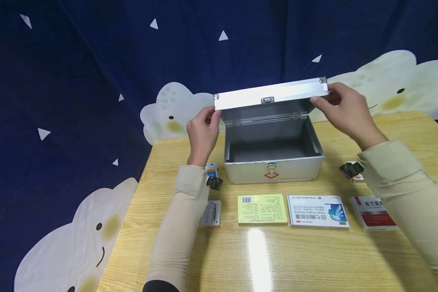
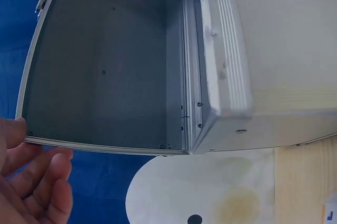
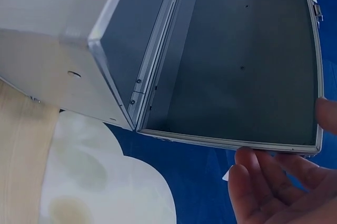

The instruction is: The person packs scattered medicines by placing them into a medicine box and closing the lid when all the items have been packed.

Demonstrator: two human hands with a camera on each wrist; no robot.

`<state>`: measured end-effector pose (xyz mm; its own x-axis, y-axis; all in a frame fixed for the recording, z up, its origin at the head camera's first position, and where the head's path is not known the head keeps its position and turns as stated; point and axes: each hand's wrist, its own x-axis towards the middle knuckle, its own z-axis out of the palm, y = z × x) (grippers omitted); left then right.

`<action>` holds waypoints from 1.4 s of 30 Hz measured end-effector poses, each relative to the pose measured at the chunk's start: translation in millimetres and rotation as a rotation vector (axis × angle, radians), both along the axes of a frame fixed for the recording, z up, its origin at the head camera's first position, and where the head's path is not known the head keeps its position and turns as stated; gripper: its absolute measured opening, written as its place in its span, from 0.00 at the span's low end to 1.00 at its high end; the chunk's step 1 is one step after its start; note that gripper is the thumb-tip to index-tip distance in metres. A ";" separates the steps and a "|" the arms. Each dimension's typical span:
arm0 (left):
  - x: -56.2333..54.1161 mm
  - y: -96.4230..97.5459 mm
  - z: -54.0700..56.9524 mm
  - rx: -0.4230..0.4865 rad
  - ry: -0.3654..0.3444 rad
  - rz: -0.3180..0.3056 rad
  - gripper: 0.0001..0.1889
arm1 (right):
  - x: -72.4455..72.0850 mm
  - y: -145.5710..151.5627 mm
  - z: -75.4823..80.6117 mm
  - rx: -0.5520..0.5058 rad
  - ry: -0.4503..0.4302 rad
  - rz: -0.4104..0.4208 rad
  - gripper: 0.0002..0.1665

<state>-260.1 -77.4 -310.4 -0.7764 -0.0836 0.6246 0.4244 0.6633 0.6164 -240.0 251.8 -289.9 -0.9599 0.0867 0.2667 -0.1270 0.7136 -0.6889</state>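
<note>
A silver metal first-aid box (image 1: pixel 295 172) with a red cross and a front latch stands on the table, its lid (image 1: pixel 241 98) raised on the rear hinge. At the lid's left front corner, my left hand (image 1: pixel 204 129) pinches the edge, with the thumb on the rim and curled fingers beneath in the left wrist view. My right hand (image 1: pixel 350 111) grips the opposite front corner in the same manner, as the right wrist view confirms. Both wrist views show the lid's grey inner face (image 2: pixel 105 71). The box's interior (image 1: pixel 270 150) looks bare.
On the wooden table (image 1: pixel 219 259), a yellow-green box (image 1: pixel 262 210), a white-and-blue medicine box (image 1: pixel 317 211) and a red-and-white box (image 1: pixel 374 214) lie in front. My forearms partly cover smaller boxes, including a white one (image 1: pixel 212 213). A dark blue curtain (image 1: pixel 106 48) hangs behind.
</note>
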 end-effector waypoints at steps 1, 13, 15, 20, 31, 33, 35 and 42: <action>-1.0 0.1 0.4 -0.005 0.003 0.008 0.13 | -0.6 0.0 0.6 0.003 0.005 -0.001 0.36; -6.9 -0.6 6.0 -0.006 0.028 0.047 0.13 | -8.9 -0.5 7.6 0.061 0.030 -0.013 0.35; -7.9 -0.7 6.9 -0.005 0.025 0.045 0.13 | -10.2 0.4 8.3 0.057 0.019 -0.015 0.35; -12.0 -0.5 8.8 -0.004 0.008 0.042 0.13 | -14.1 1.6 10.5 0.056 0.032 -0.024 0.34; -15.4 -2.2 9.0 -0.018 -0.040 0.028 0.13 | -20.0 1.5 13.7 0.020 0.024 -0.024 0.36; -16.0 -2.9 8.6 -0.010 -0.047 0.024 0.13 | -21.7 0.9 13.8 -0.003 0.017 -0.032 0.36; -16.2 -4.4 7.4 -0.001 -0.058 0.022 0.13 | -23.1 -0.6 12.8 -0.025 0.006 -0.040 0.36; -14.6 -10.3 -0.1 0.010 -0.088 0.020 0.14 | -25.5 -6.1 3.7 -0.088 -0.012 -0.057 0.34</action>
